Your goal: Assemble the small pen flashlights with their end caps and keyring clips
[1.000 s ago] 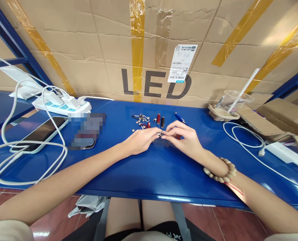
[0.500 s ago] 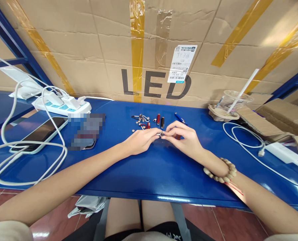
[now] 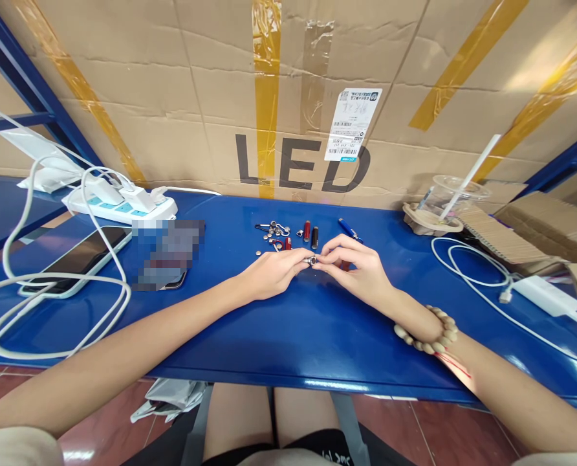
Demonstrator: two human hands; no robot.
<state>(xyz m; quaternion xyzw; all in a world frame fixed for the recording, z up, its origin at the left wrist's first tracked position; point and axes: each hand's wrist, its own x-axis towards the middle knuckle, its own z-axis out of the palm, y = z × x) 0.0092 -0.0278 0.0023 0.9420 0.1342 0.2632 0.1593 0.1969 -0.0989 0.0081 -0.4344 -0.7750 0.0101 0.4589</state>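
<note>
Between the fingers of my left hand is a small silver metal tube, its round open end facing right. My right hand, with a bead bracelet at the wrist, has thumb and fingertips pinched together right beside that end. Whatever it pinches is too small to make out. Just beyond the hands lie a red tube, a black tube and a shorter red piece. Several small silver discs and clips are scattered to their left. Behind my right hand rests a blue tube.
On the left are a white power strip, looped white cables and a phone, with a pixelated object alongside. A plastic cup with a straw, a white charger and cardboard stand right. A large carton backs the blue table.
</note>
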